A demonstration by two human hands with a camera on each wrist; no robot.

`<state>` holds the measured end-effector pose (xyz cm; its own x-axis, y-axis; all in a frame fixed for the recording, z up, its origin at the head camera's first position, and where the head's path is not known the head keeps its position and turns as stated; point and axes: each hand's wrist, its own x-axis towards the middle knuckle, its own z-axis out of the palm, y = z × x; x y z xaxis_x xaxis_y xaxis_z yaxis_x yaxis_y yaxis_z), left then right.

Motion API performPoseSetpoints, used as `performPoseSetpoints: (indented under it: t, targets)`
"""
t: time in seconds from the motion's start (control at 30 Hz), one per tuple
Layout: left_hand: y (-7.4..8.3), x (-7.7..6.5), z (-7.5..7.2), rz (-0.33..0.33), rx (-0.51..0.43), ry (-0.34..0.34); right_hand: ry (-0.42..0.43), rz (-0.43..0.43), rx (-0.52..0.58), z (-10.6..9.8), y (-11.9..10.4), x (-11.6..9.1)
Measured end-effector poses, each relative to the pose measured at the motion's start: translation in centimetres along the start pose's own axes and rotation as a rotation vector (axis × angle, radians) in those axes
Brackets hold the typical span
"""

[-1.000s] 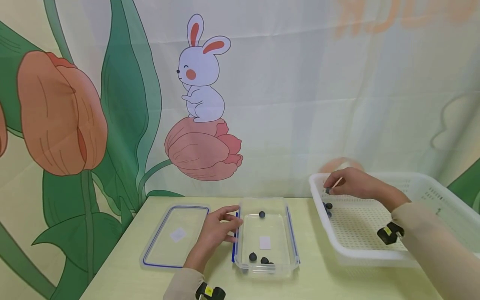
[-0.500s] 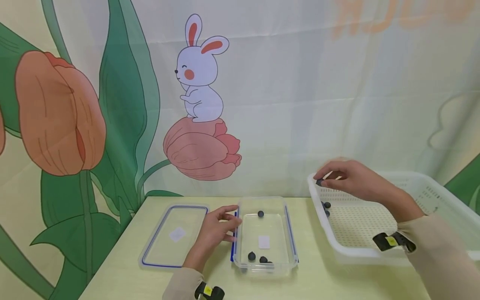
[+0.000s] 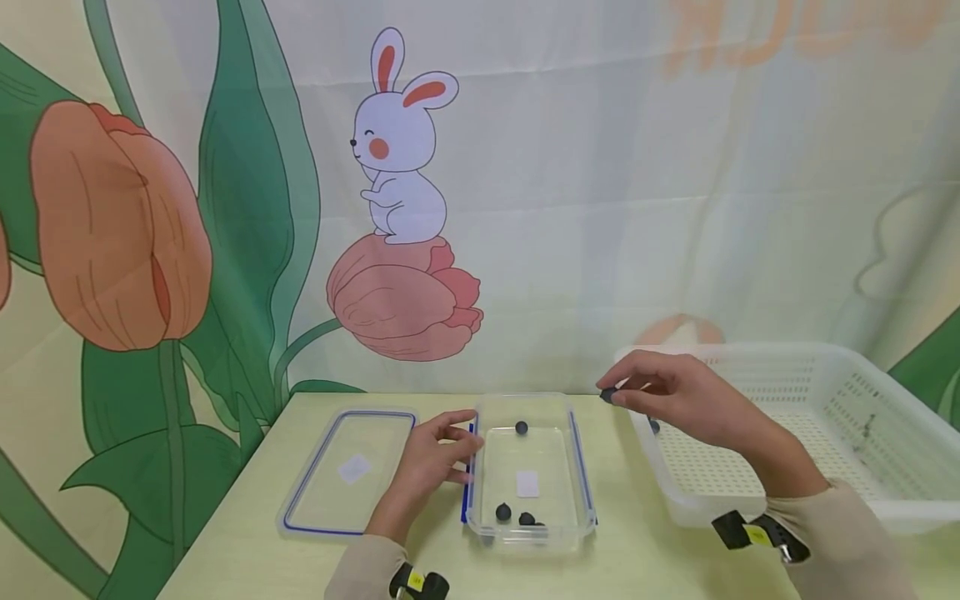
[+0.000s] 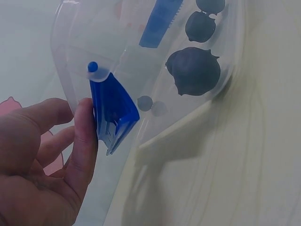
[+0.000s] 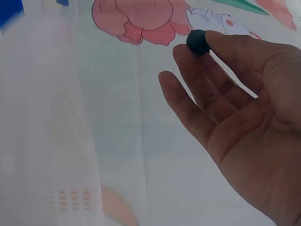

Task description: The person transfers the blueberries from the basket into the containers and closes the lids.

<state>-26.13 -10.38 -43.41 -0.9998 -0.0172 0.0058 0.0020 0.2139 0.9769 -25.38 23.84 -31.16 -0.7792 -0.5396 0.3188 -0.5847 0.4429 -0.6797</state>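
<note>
My right hand (image 3: pixel 682 392) pinches a dark blueberry (image 5: pixel 198 42) between thumb and fingertips, just left of the white basket's rim. Inside the white perforated basket (image 3: pixel 750 508), a blueberry (image 3: pixel 655 426) shows at the left wall, partly behind the hand. My left hand (image 3: pixel 431 458) holds the left side of a clear plastic container (image 3: pixel 528 546), thumb beside its blue latch (image 4: pixel 110 110) and other fingertips at the rim. In that container one blueberry (image 3: pixel 521 427) lies at the far end and several sit at the near end, including a large-looking blueberry (image 4: pixel 195 70) in the left wrist view.
A clear lid (image 3: pixel 330 532) with a blue seal lies flat on the pale table (image 3: pixel 630 558), left of the container. A cloth backdrop (image 3: pixel 555 208) printed with a rabbit and tulips hangs right behind the table.
My right hand has lifted the blueberry from within the basket, carried it left over the rim and lowered it slightly outside. The left hand and container stay in place.
</note>
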Motion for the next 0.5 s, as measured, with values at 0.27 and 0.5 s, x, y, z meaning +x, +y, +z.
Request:
performPoseSetpoints:
  t: [0.27,0.5]
  targets:
    - [0.1,0.1,0.1,0.0,-0.001,-0.004,-0.043,-0.062,0.08,2.9,0.1,-0.3]
    - [-0.1,0.3,0.1,-0.006,0.004,0.002,-0.098,-0.161,0.122,5.2,0.3,-0.1]
